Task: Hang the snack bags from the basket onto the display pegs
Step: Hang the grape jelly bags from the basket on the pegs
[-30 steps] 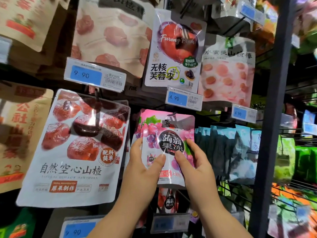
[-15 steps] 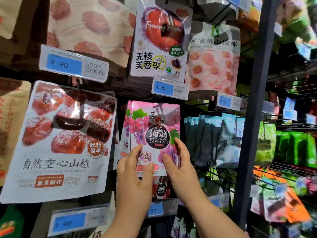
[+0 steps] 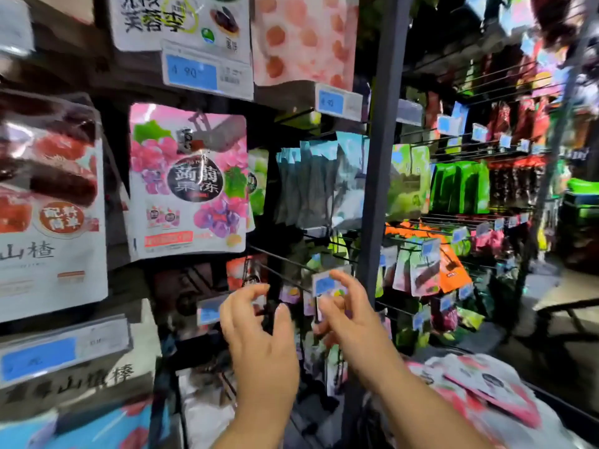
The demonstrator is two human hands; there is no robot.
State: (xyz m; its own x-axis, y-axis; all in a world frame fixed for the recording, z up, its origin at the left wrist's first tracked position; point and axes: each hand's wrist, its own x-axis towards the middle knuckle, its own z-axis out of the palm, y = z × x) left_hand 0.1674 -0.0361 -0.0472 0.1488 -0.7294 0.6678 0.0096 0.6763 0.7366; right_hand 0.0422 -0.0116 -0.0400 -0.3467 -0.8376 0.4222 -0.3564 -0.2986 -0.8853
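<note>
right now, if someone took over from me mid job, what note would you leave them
Left hand: open, holds nothing, below the pink bag.
Right hand: open, holds nothing, beside the left one.
The pink bag hangs in place; neither hand touches it.
More bags lie heaped at lower right.
Done: this bag is hung.
Left: take the next bag from the heap and hang it, then the rest.

Bright shop light, heavy motion blur
Glare streaks the pink jelly bag point(image 3: 188, 179) and the hawthorn bag point(image 3: 48, 222); the left hand point(image 3: 259, 335) and right hand point(image 3: 350, 322) are soft-edged; the dark post point(image 3: 379, 157) tilts from wide-angle distortion, and gaps behind the bags lie shadowed
</note>
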